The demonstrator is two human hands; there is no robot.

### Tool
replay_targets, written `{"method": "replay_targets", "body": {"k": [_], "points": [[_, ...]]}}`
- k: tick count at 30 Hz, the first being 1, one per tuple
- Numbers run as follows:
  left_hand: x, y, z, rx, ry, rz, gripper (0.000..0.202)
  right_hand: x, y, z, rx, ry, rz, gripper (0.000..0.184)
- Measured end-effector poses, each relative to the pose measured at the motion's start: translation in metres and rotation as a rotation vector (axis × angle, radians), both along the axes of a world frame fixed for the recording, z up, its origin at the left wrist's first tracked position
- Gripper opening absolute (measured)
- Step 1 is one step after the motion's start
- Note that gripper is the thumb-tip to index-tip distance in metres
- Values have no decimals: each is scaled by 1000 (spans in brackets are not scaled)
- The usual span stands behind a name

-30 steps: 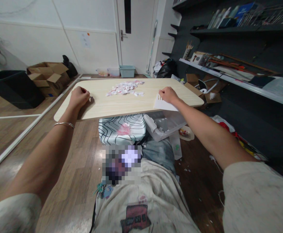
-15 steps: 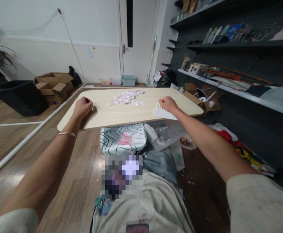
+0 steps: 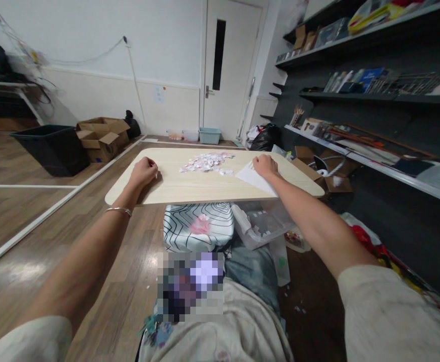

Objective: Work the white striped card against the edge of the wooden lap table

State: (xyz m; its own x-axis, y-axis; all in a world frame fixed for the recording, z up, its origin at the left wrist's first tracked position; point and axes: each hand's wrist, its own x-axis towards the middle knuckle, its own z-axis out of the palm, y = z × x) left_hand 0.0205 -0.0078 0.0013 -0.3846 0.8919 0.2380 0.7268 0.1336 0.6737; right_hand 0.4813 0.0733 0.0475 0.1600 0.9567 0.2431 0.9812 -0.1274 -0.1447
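Observation:
On the left part of the pale wooden table (image 3: pixel 190 188), my left hand (image 3: pixel 144 172) is closed with its fingers curled. A tiny pale bit shows at its fingertips, too small to name. Toward the table's right side my right hand (image 3: pixel 265 165) is closed on the far edge of a white sheet of paper (image 3: pixel 255 180), which lies slanted toward me under the wrist. Between the hands, farther back, is a loose pile of small white and pinkish paper pieces (image 3: pixel 207 162). The right fingertips are partly hidden.
Below the table's near edge are a patterned cushion-like thing (image 3: pixel 199 226) and a clear plastic bin (image 3: pixel 265 229). A black bin (image 3: pixel 52 151) and cardboard boxes (image 3: pixel 101 138) stand left. Dark shelves (image 3: pixel 374 95) line the right wall. A teal basket (image 3: pixel 209 134) sits by the door.
My view has shifted up and to the left, so everything sits lower and farther right. The white sheet now lies at a steeper slant by my right hand. Both hands stay closed.

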Motion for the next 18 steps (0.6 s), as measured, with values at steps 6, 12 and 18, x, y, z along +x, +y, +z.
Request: {"method": "replay_targets", "body": {"k": [6, 12, 18], "points": [[0, 3, 0, -13, -37, 50, 22, -23, 11, 13, 51, -35, 73, 59], [-4, 5, -5, 2, -55, 32, 20, -15, 3, 7, 11, -148, 168, 56], [-4, 5, -6, 25, -58, 38, 21, 20, -20, -10, -71, -178, 241, 53]]}}
